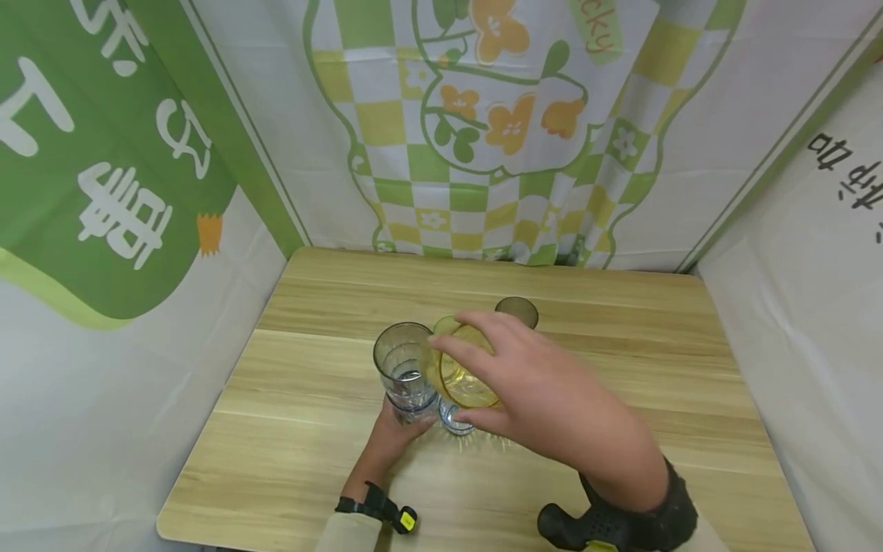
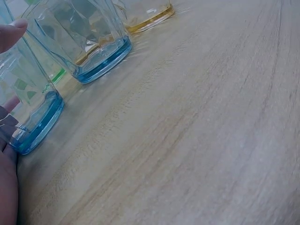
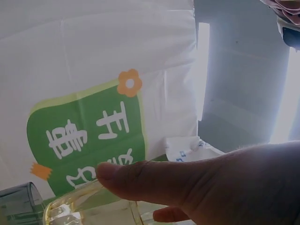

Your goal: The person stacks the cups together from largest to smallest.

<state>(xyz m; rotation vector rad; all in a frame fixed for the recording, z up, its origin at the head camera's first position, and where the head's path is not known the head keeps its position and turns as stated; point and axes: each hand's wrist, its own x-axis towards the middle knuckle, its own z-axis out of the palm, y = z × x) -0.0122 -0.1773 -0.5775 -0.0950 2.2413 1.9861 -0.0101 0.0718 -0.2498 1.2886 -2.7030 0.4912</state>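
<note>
My left hand (image 1: 393, 438) grips a blue-based glass (image 2: 40, 124) low down on the wooden table. A smoky grey glass (image 1: 388, 359) sits in the top of that glass. Above the table, my right hand (image 1: 534, 387) holds a tilted yellow glass (image 1: 476, 389) between thumb and fingers, close beside the grey rim. Under it, a second blue-based glass (image 1: 455, 423) stands on the table, partly hidden by the yellow one. In the right wrist view, the thumb (image 3: 140, 180) lies along the yellow glass, with the grey glass (image 3: 21, 204) near its end.
A dark brownish glass (image 1: 517, 310) stands farther back, partly behind my right hand. A green glass (image 1: 444, 325) shows behind the yellow one. An amber-based glass (image 2: 152, 18) stands beyond the blue ones. Printed curtains (image 1: 497, 207) border the table (image 1: 303, 460) at the back and sides.
</note>
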